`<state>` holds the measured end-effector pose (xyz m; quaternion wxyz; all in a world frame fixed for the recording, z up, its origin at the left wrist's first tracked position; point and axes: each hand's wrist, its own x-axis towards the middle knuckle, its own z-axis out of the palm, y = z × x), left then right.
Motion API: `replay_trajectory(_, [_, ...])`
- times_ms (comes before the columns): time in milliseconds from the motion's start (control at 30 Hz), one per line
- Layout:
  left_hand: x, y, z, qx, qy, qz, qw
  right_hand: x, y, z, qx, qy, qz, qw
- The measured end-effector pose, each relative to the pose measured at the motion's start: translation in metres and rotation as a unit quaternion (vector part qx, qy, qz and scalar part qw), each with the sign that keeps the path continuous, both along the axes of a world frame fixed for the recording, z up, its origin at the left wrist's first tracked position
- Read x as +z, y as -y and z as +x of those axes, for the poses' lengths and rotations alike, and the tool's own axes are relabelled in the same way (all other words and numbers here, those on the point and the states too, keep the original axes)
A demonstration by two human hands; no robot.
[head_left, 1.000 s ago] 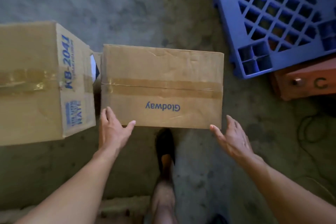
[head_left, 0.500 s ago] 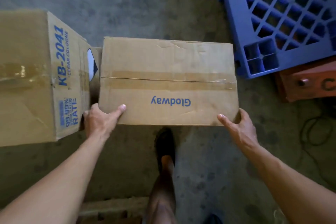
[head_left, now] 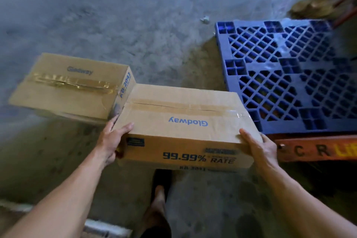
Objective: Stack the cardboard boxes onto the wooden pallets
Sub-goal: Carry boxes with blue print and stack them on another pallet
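Carton A (head_left: 71, 87), a cardboard box sealed with glossy tape and marked "Glodway", lay at far left on the concrete floor (head_left: 146, 25), its printed right end just beside the far-left corner of Carton B (head_left: 183, 121). The left hand (head_left: 111, 141) gripped Carton B at its near-left corner, thumb laid on the top face and fingers curled round the left end. Carton B, also cardboard, was held level between both hands at centre frame, apparently raised off the floor. Its taped top seam ran left to right, "Glodway" read upside down on the top, and "99.99% RATE" showed on the near face. A dark shoe (head_left: 161, 177) stood on the floor below its near edge. The right hand (head_left: 258, 149) clasped the near-right corner, thumb on the top face and palm against the right end; its fingers were hidden behind the carton. To the right, a blue plastic pallet (head_left: 289, 75) with a lattice deck rested beside Carton B's far-right corner. An orange beam (head_left: 316, 149) lettered "C R" ran along the pallet's near edge.
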<state>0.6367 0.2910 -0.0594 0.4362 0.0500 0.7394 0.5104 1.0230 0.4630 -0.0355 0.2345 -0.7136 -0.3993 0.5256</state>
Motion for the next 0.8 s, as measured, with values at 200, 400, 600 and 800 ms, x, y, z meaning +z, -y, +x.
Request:
replay_trajectory(200, [0.113, 0.118, 0.079, 0.055, -0.026, 0.069, 0.996, 0.092, 0.042, 0.042, 0.092, -0.079, 0.017, 0.992])
replay_trajectory(400, [0.199, 0.24, 0.124, 0.128, -0.052, 0.087, 0.987, 0.178, 0.088, 0.026, 0.232, -0.131, 0.043, 0.963])
replay_trajectory(600, [0.236, 0.358, 0.135, 0.261, -0.075, 0.134, 0.953, 0.233, 0.16, -0.047, 0.355, -0.228, 0.098, 0.901])
replay_trajectory(800, [0.221, 0.468, 0.135, 0.371, -0.05, 0.135, 0.917, 0.231, 0.232, -0.136, 0.419, -0.201, 0.12, 0.878])
